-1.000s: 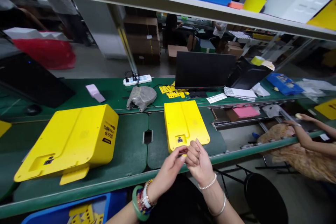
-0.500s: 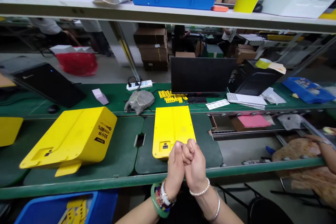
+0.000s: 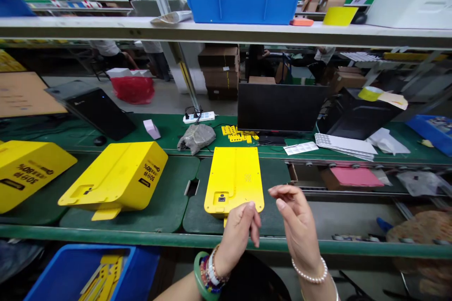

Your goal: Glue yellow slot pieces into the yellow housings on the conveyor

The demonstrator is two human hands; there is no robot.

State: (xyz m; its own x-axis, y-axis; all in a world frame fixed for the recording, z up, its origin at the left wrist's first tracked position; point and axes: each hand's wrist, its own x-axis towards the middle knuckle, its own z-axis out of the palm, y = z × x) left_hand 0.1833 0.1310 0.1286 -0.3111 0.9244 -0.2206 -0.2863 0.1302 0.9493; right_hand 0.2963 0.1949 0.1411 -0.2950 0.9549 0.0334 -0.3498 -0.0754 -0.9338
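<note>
A flat yellow panel point(image 3: 233, 181) lies on the green belt point(image 3: 169, 197) straight ahead of me, with a small dark socket near its lower edge. My left hand point(image 3: 238, 233) is at that lower edge and seems to overlap it, holding nothing. My right hand point(image 3: 298, 221) hangs in the air to the right of the panel, fingers loosely apart and empty. Two yellow plastic housings with black print sit tilted on the belt to the left: one point(image 3: 116, 178) mid-left, the other point(image 3: 24, 174) at the edge of the view.
Below the belt's front rail stands a blue bin point(image 3: 144, 268) of flat yellow parts. Behind the belt are a black monitor point(image 3: 280, 108), a power strip point(image 3: 198, 117), a grey bag point(image 3: 196, 138) and small yellow pieces point(image 3: 235, 134). A white shelf point(image 3: 212, 30) with a blue crate point(image 3: 242, 0) runs overhead.
My hands were clasped together and have come apart, the right one moving to the right. The view has tilted, bringing the left housing further into sight. The co-worker's arm at right has left the view.
</note>
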